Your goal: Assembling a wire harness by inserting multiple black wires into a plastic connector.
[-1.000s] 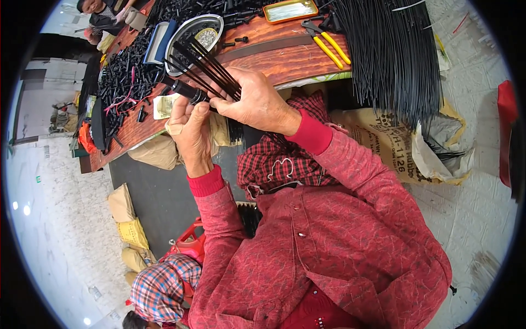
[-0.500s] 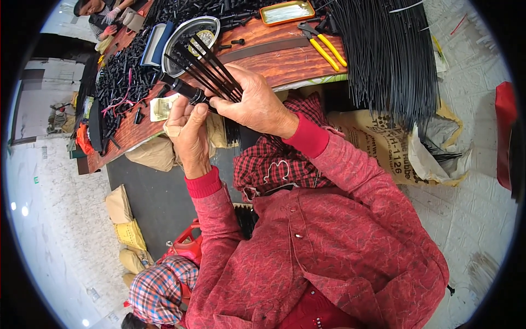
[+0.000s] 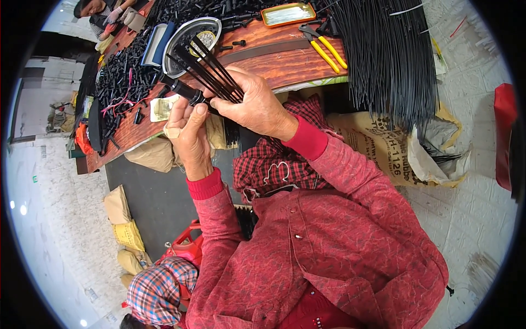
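In my left hand [image 3: 190,136] is a black tubular fitting [image 3: 183,90], held by the fingers and thumb and pointing up to the left. A beige strip wraps one of its fingers. My right hand [image 3: 258,104] grips several thin black rods [image 3: 215,71], which fan out past its fingers toward the far left. Its thumb and fingertips come close to the fitting's near end. Whether the rods touch the fitting, I cannot tell, as the fingers cover that spot. Both hands are raised over the near edge of the wooden table [image 3: 274,60].
Heaped black fittings [image 3: 123,74] cover the table's left. Beyond my hands are a metal bowl [image 3: 170,63], an orange-rimmed tray [image 3: 287,12] and yellow-handled pliers [image 3: 327,52]. Long black rods [image 3: 386,66] hang off the right side. A woven sack [image 3: 364,134] sits below. Another person's gloved hand [image 3: 113,15] shows far left.
Hardly anything differs. Both hands keep their hold, and the whole view has shifted very slightly.
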`<move>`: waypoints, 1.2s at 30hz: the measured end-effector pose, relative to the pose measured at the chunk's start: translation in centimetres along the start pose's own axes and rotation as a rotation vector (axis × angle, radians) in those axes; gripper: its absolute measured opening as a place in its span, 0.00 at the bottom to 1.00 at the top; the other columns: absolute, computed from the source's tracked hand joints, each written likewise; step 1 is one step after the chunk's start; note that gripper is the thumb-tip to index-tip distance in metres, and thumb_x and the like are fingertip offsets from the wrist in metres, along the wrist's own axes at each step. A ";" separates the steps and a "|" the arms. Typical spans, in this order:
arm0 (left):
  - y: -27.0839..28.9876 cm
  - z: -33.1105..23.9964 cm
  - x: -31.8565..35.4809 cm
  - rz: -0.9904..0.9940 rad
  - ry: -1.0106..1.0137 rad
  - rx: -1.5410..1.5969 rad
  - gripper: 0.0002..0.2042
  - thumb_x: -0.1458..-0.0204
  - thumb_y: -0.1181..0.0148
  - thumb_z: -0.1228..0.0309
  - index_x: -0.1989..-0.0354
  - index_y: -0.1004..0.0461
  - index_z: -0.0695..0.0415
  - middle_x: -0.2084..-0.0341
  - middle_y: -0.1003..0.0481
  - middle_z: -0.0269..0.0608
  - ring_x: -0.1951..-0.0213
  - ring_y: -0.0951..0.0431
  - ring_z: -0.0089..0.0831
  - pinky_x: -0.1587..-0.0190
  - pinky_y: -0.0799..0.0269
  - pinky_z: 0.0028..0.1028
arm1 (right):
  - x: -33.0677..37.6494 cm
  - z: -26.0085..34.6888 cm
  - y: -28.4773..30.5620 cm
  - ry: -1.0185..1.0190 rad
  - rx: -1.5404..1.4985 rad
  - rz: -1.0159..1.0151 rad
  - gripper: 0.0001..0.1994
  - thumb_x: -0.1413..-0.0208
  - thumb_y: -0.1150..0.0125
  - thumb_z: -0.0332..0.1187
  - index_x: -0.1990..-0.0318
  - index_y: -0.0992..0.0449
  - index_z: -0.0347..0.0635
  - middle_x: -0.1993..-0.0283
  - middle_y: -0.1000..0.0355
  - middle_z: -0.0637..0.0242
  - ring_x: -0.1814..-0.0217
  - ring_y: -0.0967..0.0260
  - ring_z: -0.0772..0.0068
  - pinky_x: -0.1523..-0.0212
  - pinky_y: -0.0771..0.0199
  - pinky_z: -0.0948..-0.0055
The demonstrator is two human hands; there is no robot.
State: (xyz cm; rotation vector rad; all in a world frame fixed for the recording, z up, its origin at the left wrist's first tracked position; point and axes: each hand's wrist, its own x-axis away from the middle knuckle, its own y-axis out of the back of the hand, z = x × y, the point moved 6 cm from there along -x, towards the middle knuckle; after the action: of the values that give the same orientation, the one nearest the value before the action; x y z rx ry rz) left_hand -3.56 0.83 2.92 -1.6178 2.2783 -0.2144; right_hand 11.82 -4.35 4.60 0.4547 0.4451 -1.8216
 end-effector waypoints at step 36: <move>-0.2 -0.7 0.6 0.000 -0.035 -0.024 0.16 0.50 0.41 0.83 0.52 0.31 0.66 0.60 0.24 0.46 0.60 0.23 0.27 0.54 0.28 0.25 | -0.3 1.3 -0.4 -0.011 0.355 0.078 0.09 0.61 0.37 0.32 0.73 0.28 0.39 0.77 0.31 0.62 0.75 0.31 0.60 0.73 0.32 0.64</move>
State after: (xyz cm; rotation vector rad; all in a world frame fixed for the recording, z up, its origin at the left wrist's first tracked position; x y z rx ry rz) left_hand -3.76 0.13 3.52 -1.6206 2.2638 -0.1578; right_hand 11.44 -4.65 5.91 0.6942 0.0917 -1.8304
